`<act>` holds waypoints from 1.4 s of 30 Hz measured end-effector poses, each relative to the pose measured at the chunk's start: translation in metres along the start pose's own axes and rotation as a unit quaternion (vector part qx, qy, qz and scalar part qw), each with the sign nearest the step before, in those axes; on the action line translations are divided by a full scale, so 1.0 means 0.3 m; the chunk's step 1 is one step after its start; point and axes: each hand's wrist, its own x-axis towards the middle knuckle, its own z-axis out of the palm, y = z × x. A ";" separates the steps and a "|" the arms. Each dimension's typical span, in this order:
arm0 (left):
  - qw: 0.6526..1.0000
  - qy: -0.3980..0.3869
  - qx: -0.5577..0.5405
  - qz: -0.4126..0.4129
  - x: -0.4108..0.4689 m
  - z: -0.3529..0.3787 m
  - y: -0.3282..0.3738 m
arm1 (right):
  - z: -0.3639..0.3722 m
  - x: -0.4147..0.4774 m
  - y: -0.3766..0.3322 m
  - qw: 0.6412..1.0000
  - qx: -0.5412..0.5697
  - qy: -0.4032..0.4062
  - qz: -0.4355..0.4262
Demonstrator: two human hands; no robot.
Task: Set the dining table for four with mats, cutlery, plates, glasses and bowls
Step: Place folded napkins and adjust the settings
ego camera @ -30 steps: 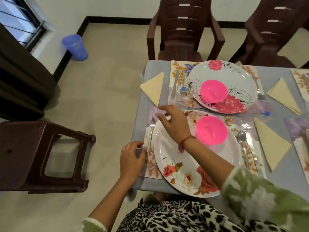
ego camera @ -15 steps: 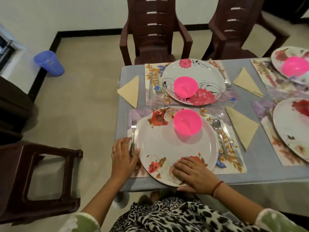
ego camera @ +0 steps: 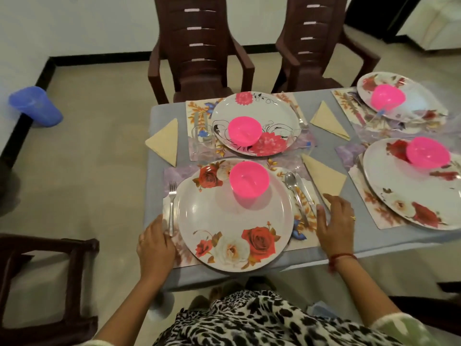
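My left hand [ego camera: 156, 242] rests on the near left corner of the mat [ego camera: 174, 174], fingers relaxed and gripping nothing, thumb just beside the handle end of the fork [ego camera: 171, 208]. My right hand [ego camera: 335, 221] lies palm down with straight, spread fingers at the mat's right edge, holding nothing; its fingertips are a little blurred, and the forefinger reaches the near point of the folded napkin [ego camera: 324, 176]. Both forearms come up from the bottom of the view, either side of the plate [ego camera: 234, 216].

The fork lies left of the plate, long axis running away from me, tines at the far end. The spoon [ego camera: 293, 186] and knife [ego camera: 305, 193] lie side by side on the right, slanted slightly, bowl and tip pointing away. The pink bowl [ego camera: 249, 179] sits upright on the plate's far part. Beyond, the glass [ego camera: 202, 139] is clear and hard to make out. The table [ego camera: 374, 238] carries two more plates on the right, both cut off by the frame.
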 end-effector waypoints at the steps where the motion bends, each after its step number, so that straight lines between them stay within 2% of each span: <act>1: 1.000 0.003 -0.011 -0.004 0.008 0.002 0.007 | 0.000 0.009 0.034 0.998 -0.012 -0.016 0.054; 4: 0.998 0.009 -0.053 -0.031 0.023 0.012 0.031 | 0.016 0.006 0.073 0.985 -0.066 -0.088 0.134; 12: 0.987 0.017 -0.121 -0.103 0.003 0.005 0.053 | 0.062 -0.046 0.023 0.972 -0.139 -0.134 0.135; 16: 0.958 0.050 -0.207 -0.194 0.033 -0.035 0.075 | 0.043 -0.007 0.035 0.975 -0.067 -0.107 0.181; 18: 0.950 0.059 -0.215 -0.219 0.055 -0.052 0.063 | 0.027 0.015 0.057 0.975 -0.022 -0.097 0.197; 26: 0.960 0.003 -0.196 -0.201 0.096 -0.071 -0.002 | -0.010 0.028 0.078 0.963 0.075 -0.084 0.246; 31: 0.972 -0.008 -0.165 -0.168 0.057 -0.079 -0.020 | -0.037 -0.006 0.073 0.961 0.092 -0.096 0.244; 42: 0.975 -0.012 -0.164 -0.150 -0.002 -0.080 -0.030 | -0.040 -0.060 0.084 0.965 0.091 -0.065 0.238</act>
